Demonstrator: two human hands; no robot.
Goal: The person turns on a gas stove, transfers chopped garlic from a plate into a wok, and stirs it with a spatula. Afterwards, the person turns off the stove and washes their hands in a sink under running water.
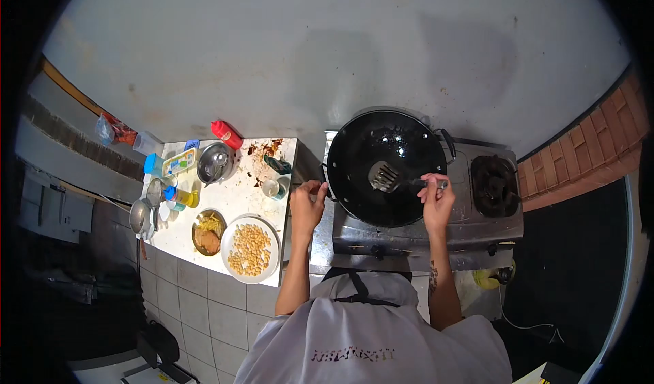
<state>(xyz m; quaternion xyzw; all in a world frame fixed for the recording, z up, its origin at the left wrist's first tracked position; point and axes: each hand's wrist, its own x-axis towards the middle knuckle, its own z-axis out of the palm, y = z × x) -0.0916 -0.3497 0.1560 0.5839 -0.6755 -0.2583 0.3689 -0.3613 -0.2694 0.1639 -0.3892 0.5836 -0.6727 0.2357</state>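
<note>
A large black wok [364, 197] with a shiny, wet-looking bottom sits on the left part of the steel stove. My right hand [436, 197] is closed round the handle of a slotted spatula [383, 176], whose metal head lies inside the wok. At the wok's left side, my left hand [308, 207] has its fingers curled together beside the left handle. What those fingers grip, if anything, is too small to make out.
A second burner [494, 186] is at the right. On the white table [211, 200] at the left are a plate of chickpea-like pieces [249, 250], a bowl of food [208, 232], a metal bowl [214, 163], a red bottle [226, 134] and a glass [274, 189].
</note>
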